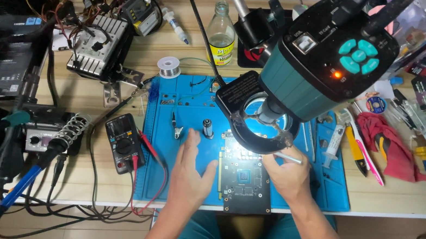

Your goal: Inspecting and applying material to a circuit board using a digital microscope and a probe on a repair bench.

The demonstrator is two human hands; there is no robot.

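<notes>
With the left hand (189, 174) flat and empty beside the board (245, 181), its right hand (287, 173), pinching a metal tool (287, 158), should probe gently under the microscope (319, 62).

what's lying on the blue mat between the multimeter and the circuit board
In the head view, the left hand rests flat on the blue mat between the multimeter and the circuit board, with the meter's red probe lead beside it.
</notes>
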